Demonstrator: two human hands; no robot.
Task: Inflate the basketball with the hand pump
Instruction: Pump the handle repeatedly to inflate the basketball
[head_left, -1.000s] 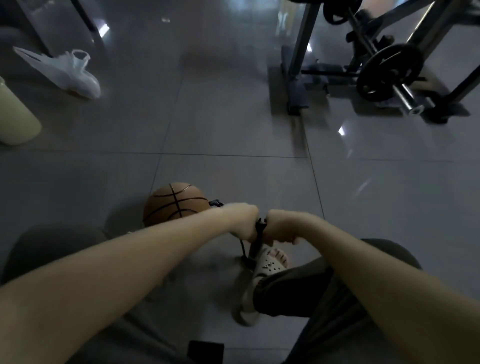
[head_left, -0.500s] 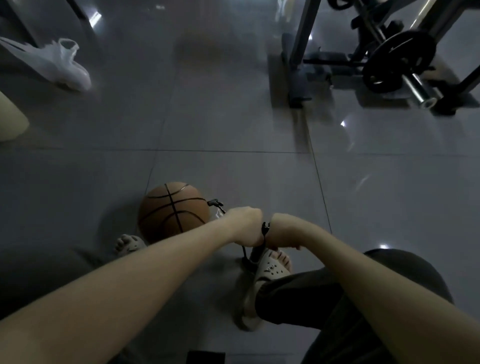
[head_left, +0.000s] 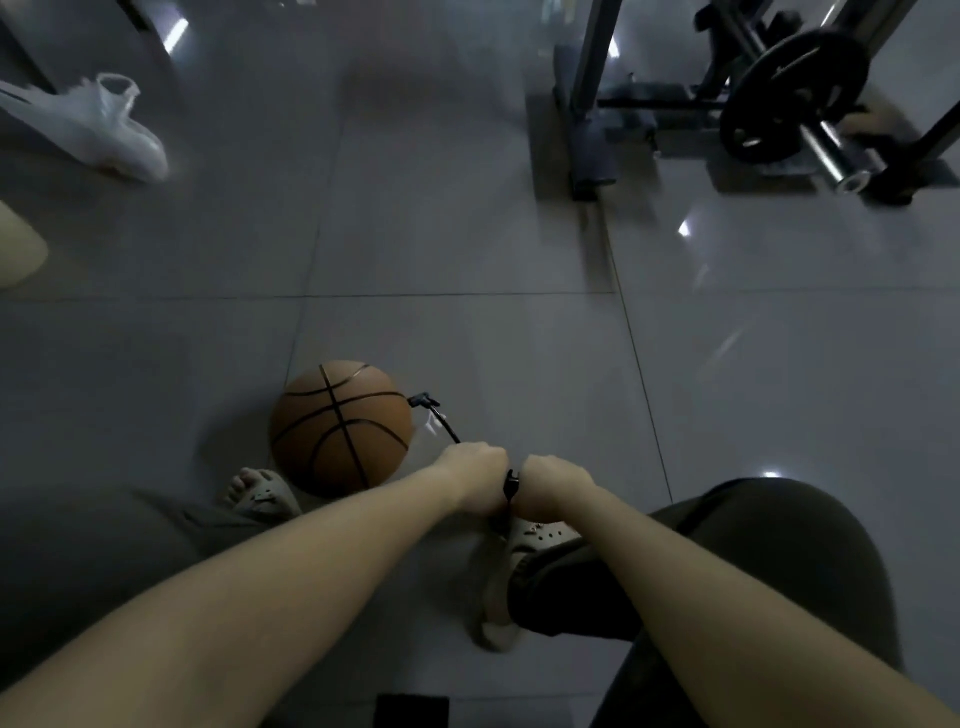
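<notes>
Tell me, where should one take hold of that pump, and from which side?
By the crossbar on top, from above. The pump stands upright with its base down by a sandal, so the bar reaches out either side of the shaft. The left grip and right grip each wrap one side.

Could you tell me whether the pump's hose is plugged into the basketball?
Seemingly plugged in: the hose ends at a connector against the basketball.

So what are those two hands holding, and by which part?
The hand pump, by its top handle: the left hand curls round one end, the right hand round the other.
</notes>
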